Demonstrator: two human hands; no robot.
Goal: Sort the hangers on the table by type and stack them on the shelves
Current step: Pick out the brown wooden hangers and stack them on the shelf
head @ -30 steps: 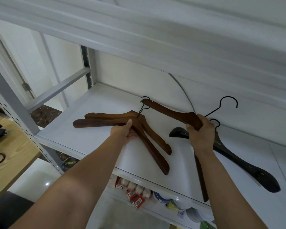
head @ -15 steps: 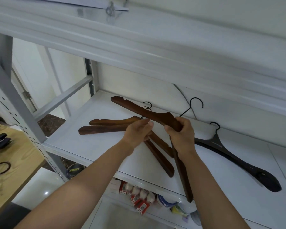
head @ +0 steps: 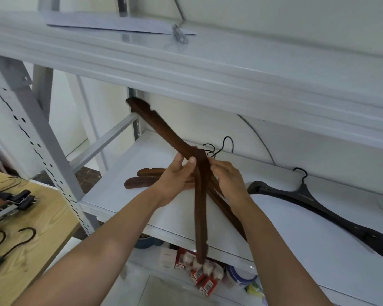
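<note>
Setting a wooden hanger onto its pile

I hold the hanger [head: 164, 133] by its neck, tilted above the shelf [head: 296, 239]. My left hand [head: 175, 180] pinches it and my right hand [head: 228, 184] curls round it. I should lay it flat, match arms and hook to the stack [head: 142, 183] below, and stay clear of the black hanger [head: 318, 208].

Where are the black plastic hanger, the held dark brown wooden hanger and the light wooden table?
Black plastic hanger [head: 305, 193]: head view, its centre.
Held dark brown wooden hanger [head: 164, 130]: head view, upper arm.
Light wooden table [head: 53, 213]: head view, bare top.
</note>
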